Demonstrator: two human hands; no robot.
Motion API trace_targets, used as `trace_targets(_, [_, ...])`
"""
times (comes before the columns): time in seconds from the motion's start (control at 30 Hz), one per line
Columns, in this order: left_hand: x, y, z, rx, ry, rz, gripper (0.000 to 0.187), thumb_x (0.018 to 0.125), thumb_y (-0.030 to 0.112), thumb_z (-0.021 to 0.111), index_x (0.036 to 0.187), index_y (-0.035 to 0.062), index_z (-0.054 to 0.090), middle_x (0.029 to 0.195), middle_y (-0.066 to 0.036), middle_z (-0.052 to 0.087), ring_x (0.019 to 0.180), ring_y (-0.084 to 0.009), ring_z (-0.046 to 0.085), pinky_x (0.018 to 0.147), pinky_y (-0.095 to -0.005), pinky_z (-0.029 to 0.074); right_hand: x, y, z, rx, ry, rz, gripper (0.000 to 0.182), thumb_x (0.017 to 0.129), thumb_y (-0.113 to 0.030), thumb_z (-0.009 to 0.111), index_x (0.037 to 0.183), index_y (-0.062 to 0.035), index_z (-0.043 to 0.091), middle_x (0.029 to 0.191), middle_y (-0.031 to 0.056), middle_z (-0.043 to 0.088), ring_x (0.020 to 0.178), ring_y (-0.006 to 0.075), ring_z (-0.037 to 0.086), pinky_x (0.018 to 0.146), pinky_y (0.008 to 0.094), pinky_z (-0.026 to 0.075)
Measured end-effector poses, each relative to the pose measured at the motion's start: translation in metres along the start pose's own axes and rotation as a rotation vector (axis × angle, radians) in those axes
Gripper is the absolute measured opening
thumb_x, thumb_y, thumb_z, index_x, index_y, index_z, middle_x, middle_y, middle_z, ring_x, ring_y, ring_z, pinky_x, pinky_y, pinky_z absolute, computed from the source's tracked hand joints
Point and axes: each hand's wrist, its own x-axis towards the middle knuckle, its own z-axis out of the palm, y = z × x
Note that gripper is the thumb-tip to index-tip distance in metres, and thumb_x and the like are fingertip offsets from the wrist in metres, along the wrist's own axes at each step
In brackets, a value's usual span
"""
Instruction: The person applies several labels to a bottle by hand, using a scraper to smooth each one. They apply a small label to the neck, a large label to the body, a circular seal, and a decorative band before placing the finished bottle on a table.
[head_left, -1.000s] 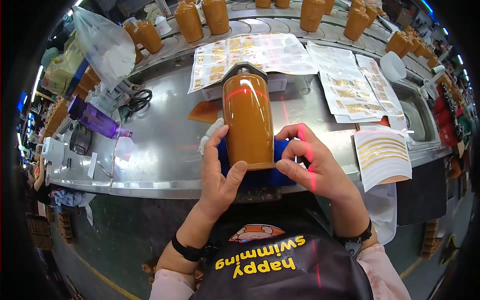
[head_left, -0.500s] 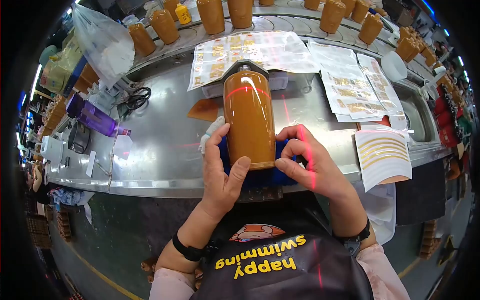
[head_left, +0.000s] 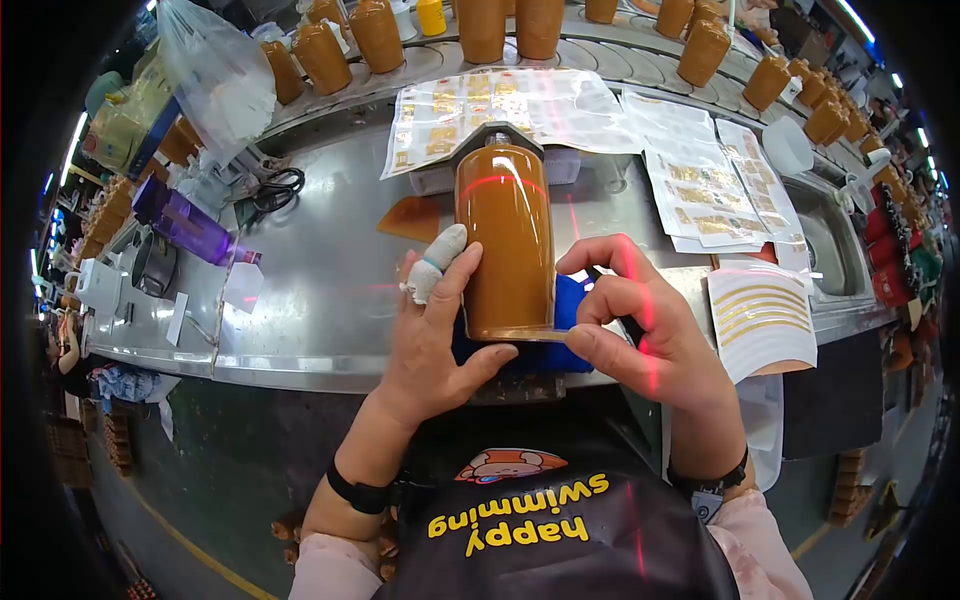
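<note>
L hand (head_left: 428, 345) loose, just touching side of brown bottle (head_left: 505, 240); R hand (head_left: 650, 330) pinches end of thin strip (head_left: 545, 335) at bottle's btm.

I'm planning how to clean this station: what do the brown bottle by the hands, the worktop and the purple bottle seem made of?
Brown bottle: probably glazed ceramic, perhaps coated glass; glossy, with sharp highlights.
Worktop: metal, likely stainless steel; silvery grey with blurred reflections.
Purple bottle: likely plastic; its tinted body looks translucent.
</note>
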Motion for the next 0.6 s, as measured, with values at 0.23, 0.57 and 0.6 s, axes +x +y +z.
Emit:
trace_targets(0.23, [-0.008,-0.006,0.017,-0.373,0.081,-0.155,0.061,0.096,0.029,0.058,0.145,-0.0008,0.037,0.149,-0.024,0.037,0.141,-0.0367,0.033,0.116,-0.0419,0.023,-0.010,0.030,0.001,-0.012,0.052,0.034,0.014,0.086,-0.010,0.070,0.082,-0.0050,0.058,0.117,0.0117,0.052,0.096,0.0152,0.050,0.084,0.0292,0.040])
trace_targets(0.57, [-0.006,-0.003,0.018,-0.380,0.095,-0.136,0.069,0.094,0.036,0.062,0.146,0.0001,0.035,0.149,-0.024,0.036,0.140,-0.0379,0.033,0.115,-0.0443,0.024,-0.018,0.055,0.011,-0.034,0.090,0.122,0.018,0.083,-0.013,0.073,0.080,-0.0062,0.056,0.111,0.0135,0.054,0.105,0.0294,0.052,0.090,0.0376,0.043])
trace_targets(0.6, [-0.004,-0.001,0.016,-0.379,0.091,-0.120,0.071,0.093,0.038,0.063,0.146,0.0006,0.035,0.149,-0.024,0.036,0.140,-0.0384,0.033,0.116,-0.0460,0.023,-0.018,0.056,0.012,-0.030,0.094,0.127,0.019,0.084,-0.013,0.073,0.079,-0.0062,0.056,0.111,0.0134,0.054,0.106,0.0296,0.052,0.090,0.0378,0.043])
